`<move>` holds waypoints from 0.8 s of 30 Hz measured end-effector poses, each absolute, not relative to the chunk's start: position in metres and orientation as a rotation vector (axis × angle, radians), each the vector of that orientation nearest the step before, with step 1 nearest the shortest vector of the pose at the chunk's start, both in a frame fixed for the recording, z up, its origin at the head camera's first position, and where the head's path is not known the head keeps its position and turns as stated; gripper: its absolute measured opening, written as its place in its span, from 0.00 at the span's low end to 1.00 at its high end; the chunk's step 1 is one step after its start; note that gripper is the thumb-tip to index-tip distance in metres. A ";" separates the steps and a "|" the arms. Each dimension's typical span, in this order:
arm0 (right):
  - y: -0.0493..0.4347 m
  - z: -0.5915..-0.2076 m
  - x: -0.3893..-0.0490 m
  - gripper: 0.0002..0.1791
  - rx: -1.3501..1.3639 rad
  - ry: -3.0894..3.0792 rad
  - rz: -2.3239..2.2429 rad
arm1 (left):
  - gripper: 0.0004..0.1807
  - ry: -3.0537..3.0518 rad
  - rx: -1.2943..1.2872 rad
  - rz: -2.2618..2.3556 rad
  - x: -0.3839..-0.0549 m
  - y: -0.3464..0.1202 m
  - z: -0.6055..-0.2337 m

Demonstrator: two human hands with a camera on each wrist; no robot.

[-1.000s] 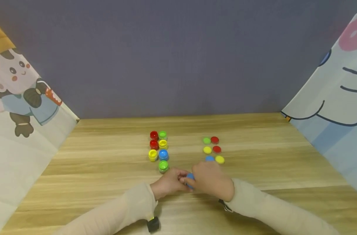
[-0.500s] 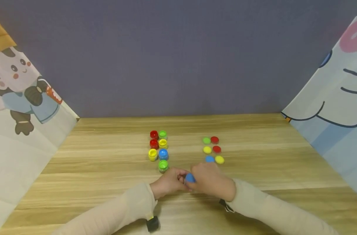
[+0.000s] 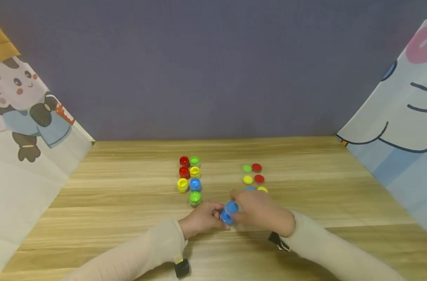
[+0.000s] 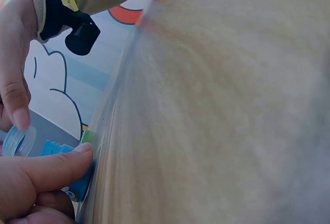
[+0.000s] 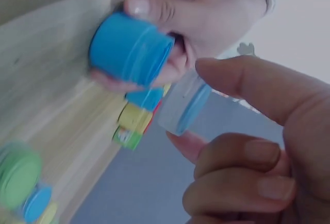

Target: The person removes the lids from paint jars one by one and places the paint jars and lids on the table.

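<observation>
A small blue jar (image 5: 129,49), its mouth uncovered, is gripped by my left hand (image 3: 204,216) just above the table. Thumb and fingers wrap its sides in the left wrist view. My right hand (image 3: 260,212) pinches a blue lid (image 3: 231,207) with a clear rim by its edge. In the right wrist view this lid (image 5: 185,103) is apart from the jar's mouth, with a narrow gap between. The nearest jar to my left hand is an uncovered green jar (image 3: 195,199). A green lid (image 5: 20,175) near my right hand is hidden in the head view.
Beyond the left hand stand two columns of uncovered jars, including a red jar (image 3: 184,161), a yellow jar (image 3: 183,185) and another blue jar (image 3: 195,185). Several lids lie to the right, among them a red lid (image 3: 259,179) and a yellow lid (image 3: 248,180). A grey panel (image 3: 213,78) rises behind the table.
The blue lid has come off the jar: my right hand has moved slightly up and to the right with it, exposing the jar's mouth. My left hand stays in place with the jar.
</observation>
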State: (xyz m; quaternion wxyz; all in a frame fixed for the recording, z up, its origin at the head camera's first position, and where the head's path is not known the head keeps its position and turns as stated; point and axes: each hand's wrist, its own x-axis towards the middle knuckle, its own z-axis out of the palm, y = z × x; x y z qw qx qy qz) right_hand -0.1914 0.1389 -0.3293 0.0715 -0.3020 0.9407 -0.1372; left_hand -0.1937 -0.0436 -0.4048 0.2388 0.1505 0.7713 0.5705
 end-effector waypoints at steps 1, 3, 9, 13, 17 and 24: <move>0.142 -0.329 -0.192 0.12 -0.914 2.839 -0.400 | 0.18 2.114 0.412 1.557 -0.194 -0.044 -0.405; 0.150 -0.327 -0.192 0.14 -0.923 2.860 -0.394 | 0.21 2.110 0.396 1.553 -0.194 -0.044 -0.405; 0.178 -0.325 -0.193 0.20 -0.823 2.868 -0.425 | 0.23 2.074 0.377 1.550 -0.196 -0.048 -0.404; 0.194 -0.328 -0.196 0.19 -0.746 2.865 -0.441 | 0.22 2.082 0.389 1.538 -0.195 -0.051 -0.400; 0.210 -0.333 -0.201 0.12 -0.693 2.843 -0.466 | 0.23 2.087 0.399 1.521 -0.194 -0.054 -0.392; 0.224 -0.344 -0.207 0.13 -0.691 2.857 -0.414 | 0.26 2.122 0.365 1.505 -0.192 -0.071 -0.381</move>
